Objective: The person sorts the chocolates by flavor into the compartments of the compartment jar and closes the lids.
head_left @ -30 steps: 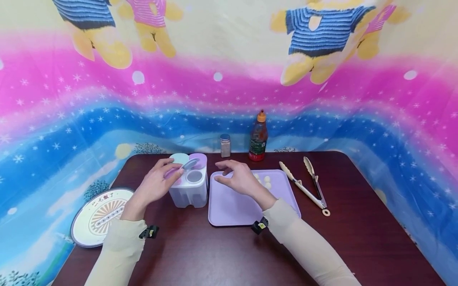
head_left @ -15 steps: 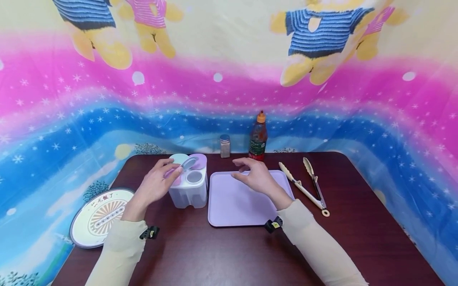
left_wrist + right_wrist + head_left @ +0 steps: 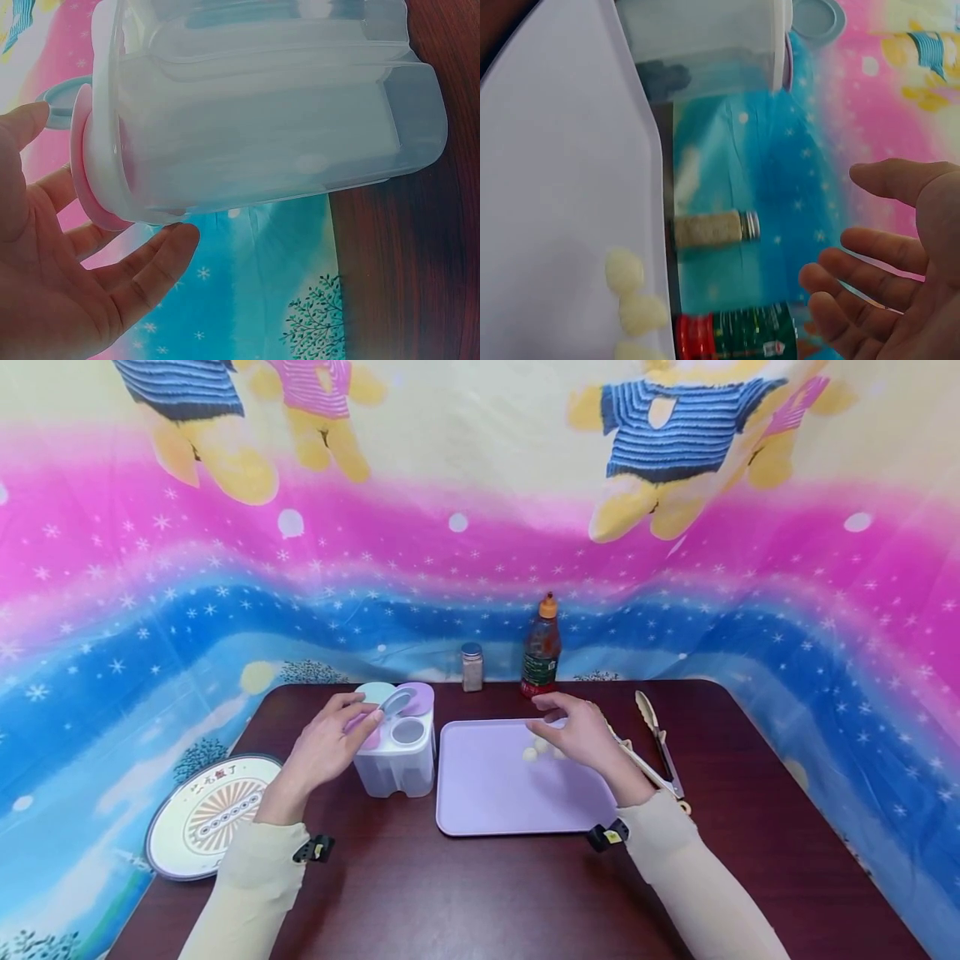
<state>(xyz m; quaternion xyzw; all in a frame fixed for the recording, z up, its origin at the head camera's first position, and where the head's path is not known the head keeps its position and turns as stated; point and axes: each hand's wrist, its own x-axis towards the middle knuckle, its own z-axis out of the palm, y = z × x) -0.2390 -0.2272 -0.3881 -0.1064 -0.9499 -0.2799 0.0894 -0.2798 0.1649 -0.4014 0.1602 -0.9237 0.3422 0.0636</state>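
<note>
My left hand [image 3: 330,739] is at a four-lidded white storage box [image 3: 393,772]. Its thumb and index finger meet at the edge of the raised grey-blue lid [image 3: 397,700], holding it tilted above the round opening. In the left wrist view, the thumb tip touches this lid [image 3: 66,103], and the other fingers spread past the pink lid [image 3: 88,169]. My right hand [image 3: 581,735] hovers over the right part of the lilac tray [image 3: 480,793], fingers apart and holding nothing. Several round white balls [image 3: 531,753] lie on the tray, partly hidden behind that hand.
A sauce bottle [image 3: 542,652] and a small seasoning jar [image 3: 472,668] stand at the table's back edge. Right of the tray lie tongs [image 3: 660,735], partly covered by the right hand. A patterned plate [image 3: 217,810] sits at left. A printed cloth [image 3: 480,568] hangs behind the table.
My right hand has moved rightward across the tray, from its left side near the box to its right side. The raised lid has tipped slightly more upright; my left hand stays in place.
</note>
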